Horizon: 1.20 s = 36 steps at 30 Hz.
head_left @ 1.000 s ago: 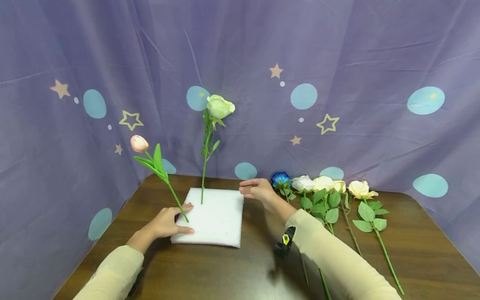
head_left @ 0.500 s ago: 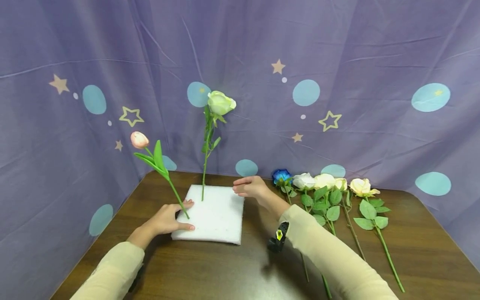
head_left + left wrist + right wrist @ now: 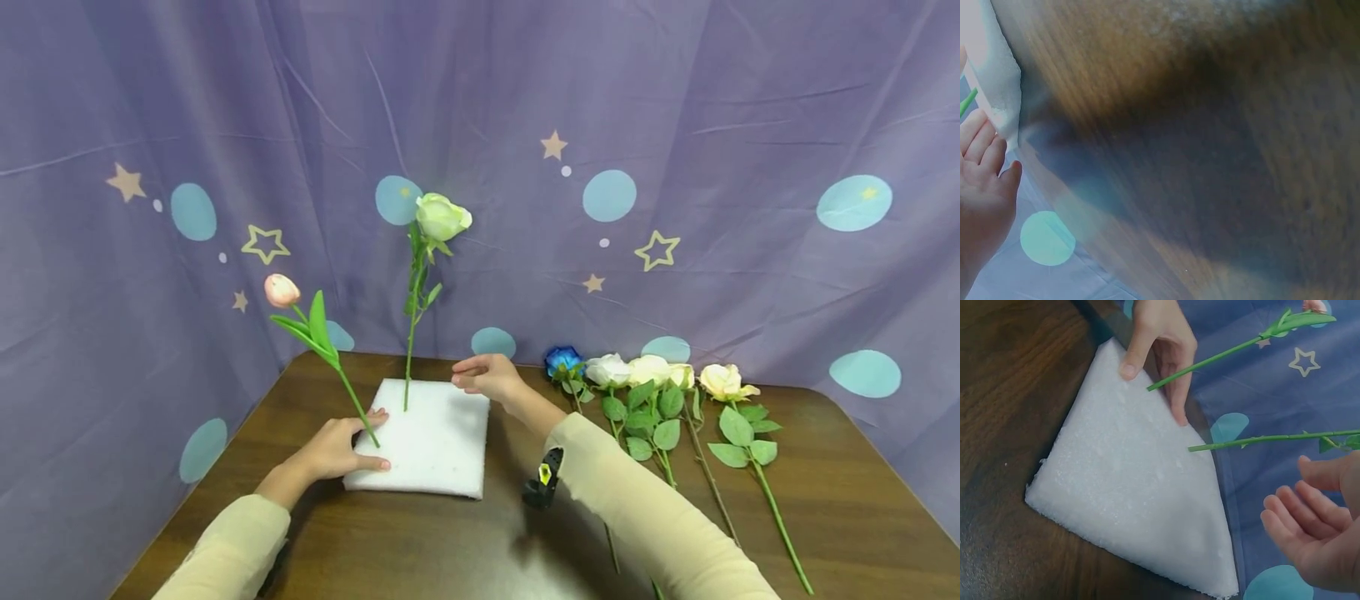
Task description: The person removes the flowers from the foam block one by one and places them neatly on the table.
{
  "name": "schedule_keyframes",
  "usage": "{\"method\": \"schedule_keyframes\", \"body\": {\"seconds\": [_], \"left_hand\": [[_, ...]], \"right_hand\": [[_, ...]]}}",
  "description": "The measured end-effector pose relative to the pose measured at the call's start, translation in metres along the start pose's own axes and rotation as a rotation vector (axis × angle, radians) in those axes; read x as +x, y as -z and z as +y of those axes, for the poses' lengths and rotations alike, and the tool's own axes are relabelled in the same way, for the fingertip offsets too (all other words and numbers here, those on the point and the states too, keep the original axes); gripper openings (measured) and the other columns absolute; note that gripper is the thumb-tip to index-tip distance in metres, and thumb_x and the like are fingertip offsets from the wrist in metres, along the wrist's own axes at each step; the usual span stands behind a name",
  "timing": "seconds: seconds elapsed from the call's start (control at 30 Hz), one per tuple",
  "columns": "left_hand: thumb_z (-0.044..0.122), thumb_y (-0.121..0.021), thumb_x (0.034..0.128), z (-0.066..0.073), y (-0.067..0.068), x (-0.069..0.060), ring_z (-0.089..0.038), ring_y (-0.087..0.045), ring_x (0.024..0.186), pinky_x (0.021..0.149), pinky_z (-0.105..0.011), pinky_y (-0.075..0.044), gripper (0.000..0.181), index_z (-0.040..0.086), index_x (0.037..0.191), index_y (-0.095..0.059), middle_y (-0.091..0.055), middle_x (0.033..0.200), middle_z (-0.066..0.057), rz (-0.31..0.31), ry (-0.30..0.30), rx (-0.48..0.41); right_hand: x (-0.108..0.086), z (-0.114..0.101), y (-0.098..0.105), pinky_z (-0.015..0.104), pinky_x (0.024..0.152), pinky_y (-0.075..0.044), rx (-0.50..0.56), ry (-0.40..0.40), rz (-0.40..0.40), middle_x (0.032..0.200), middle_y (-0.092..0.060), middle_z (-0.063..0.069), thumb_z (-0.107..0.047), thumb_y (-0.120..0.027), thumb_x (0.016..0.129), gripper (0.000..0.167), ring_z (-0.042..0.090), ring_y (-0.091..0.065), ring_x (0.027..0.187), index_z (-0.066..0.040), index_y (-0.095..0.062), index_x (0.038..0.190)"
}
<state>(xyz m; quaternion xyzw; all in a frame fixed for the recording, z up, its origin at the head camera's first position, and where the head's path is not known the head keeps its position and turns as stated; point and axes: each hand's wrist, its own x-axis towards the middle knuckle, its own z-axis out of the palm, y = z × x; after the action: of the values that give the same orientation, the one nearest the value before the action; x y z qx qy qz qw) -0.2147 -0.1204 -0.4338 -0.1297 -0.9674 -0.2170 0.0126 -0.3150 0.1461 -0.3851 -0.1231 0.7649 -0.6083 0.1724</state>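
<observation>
A white foam block (image 3: 435, 450) lies on the wooden table. In the head view my left hand (image 3: 333, 447) rests at its left edge, thumb and index finger spread on the top. Between them a pink tulip (image 3: 282, 291) stands in the foam, its green stem leaning left. A pale green rose (image 3: 442, 218) rises nearly upright near the back edge. My right hand (image 3: 491, 379) hovers over the back right corner, fingers relaxed, holding nothing. The right wrist view shows this right hand (image 3: 1319, 528) apart from the rose stem (image 3: 1272, 439) and the foam.
On the right of the table (image 3: 862, 500) lie a blue rose (image 3: 563, 362), a white rose (image 3: 608, 369) and several cream roses (image 3: 722, 382), stems toward me. Partly over some stems passes my right sleeve (image 3: 645, 500). A purple curtain (image 3: 480, 125) hangs behind.
My right hand has moved left, from beside the foam's right edge to above its back right corner. The left hand, tulip, rose and foam stay in place.
</observation>
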Motion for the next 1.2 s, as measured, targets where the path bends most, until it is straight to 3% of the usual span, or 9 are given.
{"method": "schedule_keyframes", "body": {"seconds": [0.2,0.43,0.7,0.83,0.97,1.2], "left_hand": [[0.048,-0.082,0.0682,0.0,-0.001,0.0,-0.04,-0.051,0.129,0.107,-0.054,-0.042,0.084,0.004,0.134,-0.056,-0.054,0.14,-0.017,0.001,0.001,0.012],[0.048,-0.083,0.0681,-0.001,-0.001,0.0,-0.039,-0.05,0.13,0.107,-0.053,-0.042,0.084,0.005,0.134,-0.056,-0.054,0.14,-0.015,0.004,0.023,0.004],[0.047,-0.082,0.0684,0.001,-0.001,0.0,-0.039,-0.05,0.13,0.108,-0.052,-0.042,0.082,0.006,0.134,-0.056,-0.054,0.14,-0.016,0.003,0.044,0.001],[0.047,-0.083,0.0678,0.001,-0.001,0.0,-0.04,-0.052,0.129,0.107,-0.052,-0.042,0.082,0.005,0.133,-0.057,-0.055,0.139,-0.017,0.012,0.033,0.008],[0.048,-0.082,0.0686,0.002,-0.001,0.0,-0.04,-0.051,0.129,0.107,-0.053,-0.042,0.083,0.005,0.135,-0.056,-0.054,0.14,-0.017,-0.004,0.036,0.009],[0.049,-0.081,0.0698,0.004,0.001,-0.001,-0.042,-0.049,0.13,0.106,-0.055,-0.042,0.085,0.004,0.136,-0.053,-0.051,0.142,-0.018,-0.025,0.029,-0.003]], "right_hand": [[0.002,0.005,-0.007,0.031,0.092,-0.056,-0.113,0.09,-0.009,0.107,-0.074,0.012,-0.016,-0.072,0.086,0.027,0.02,-0.07,0.098,-0.007,-0.072,0.112],[0.007,0.011,-0.018,0.027,0.088,-0.058,-0.057,0.141,-0.035,0.111,-0.073,0.013,-0.015,-0.069,0.088,0.027,0.016,-0.071,0.096,-0.006,-0.07,0.114],[0.008,0.011,-0.03,0.026,0.092,-0.056,0.002,0.196,-0.092,0.125,-0.066,0.016,-0.014,-0.068,0.089,0.037,0.023,-0.066,0.11,-0.004,-0.064,0.124],[0.01,0.009,-0.036,0.032,0.103,-0.05,0.067,0.202,-0.163,0.141,-0.054,0.017,-0.013,-0.066,0.09,0.049,0.029,-0.055,0.128,-0.004,-0.052,0.137],[0.01,0.004,-0.042,0.039,0.117,-0.037,0.155,0.179,-0.257,0.155,-0.036,0.013,-0.01,-0.062,0.093,0.064,0.029,-0.036,0.144,-0.006,-0.032,0.149],[0.01,-0.002,-0.048,0.043,0.123,-0.023,0.209,0.176,-0.347,0.162,-0.021,0.012,-0.006,-0.056,0.094,0.073,0.028,-0.019,0.15,-0.006,-0.015,0.154]]}}
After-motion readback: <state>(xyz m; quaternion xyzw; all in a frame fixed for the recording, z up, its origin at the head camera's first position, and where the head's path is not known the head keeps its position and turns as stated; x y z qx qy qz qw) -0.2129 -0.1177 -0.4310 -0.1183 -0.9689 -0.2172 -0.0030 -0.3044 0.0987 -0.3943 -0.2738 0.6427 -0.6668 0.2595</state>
